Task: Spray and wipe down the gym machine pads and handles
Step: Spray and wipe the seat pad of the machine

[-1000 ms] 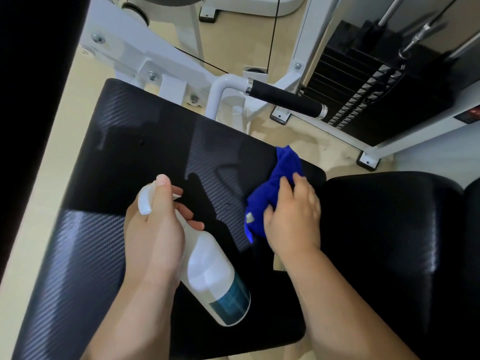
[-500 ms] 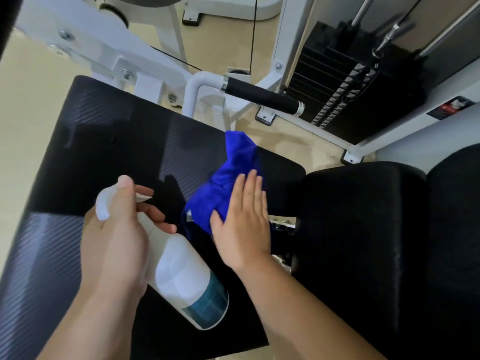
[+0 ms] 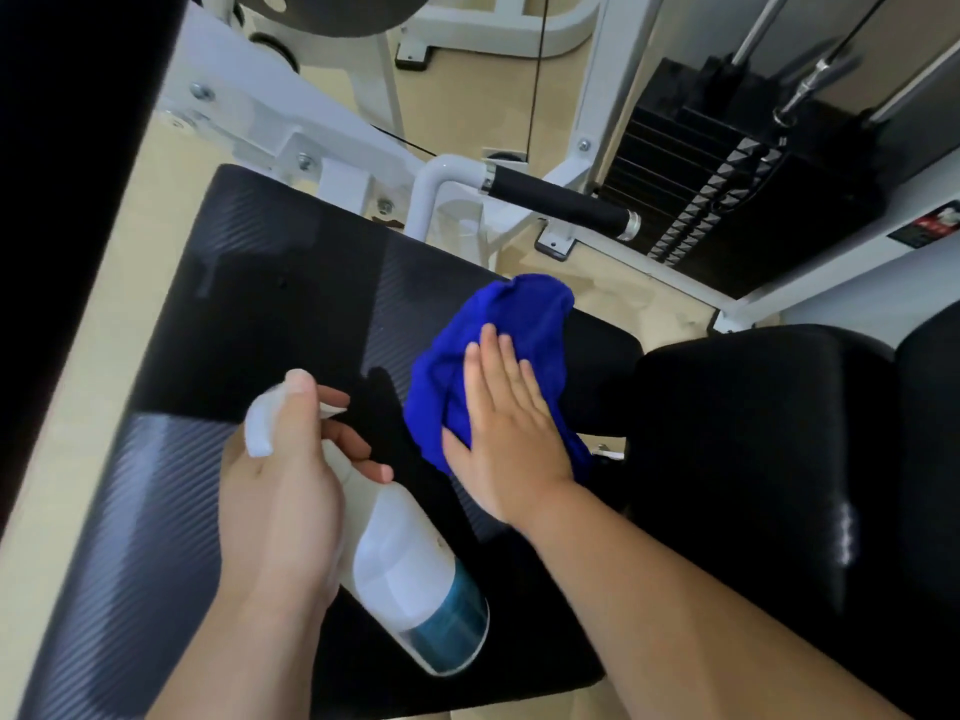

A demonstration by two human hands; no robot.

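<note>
Since a second ago the right hand (image 3: 506, 433) has opened from a bunched grip to a flat palm pressing the cloth (image 3: 493, 366) near the pad's (image 3: 249, 314) far right edge, so wiping is under way. The left hand (image 3: 280, 491) still grips the bottle (image 3: 410, 579) above the pad; the handle (image 3: 561, 202) looks untouched.

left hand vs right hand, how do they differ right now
The left hand is curled around the spray bottle, thumb up on its white head; the right hand lies flat, fingers spread, pressing the blue cloth onto the seat pad. The left is lifted off the pad; the right bears on it. Both are bare.
</note>
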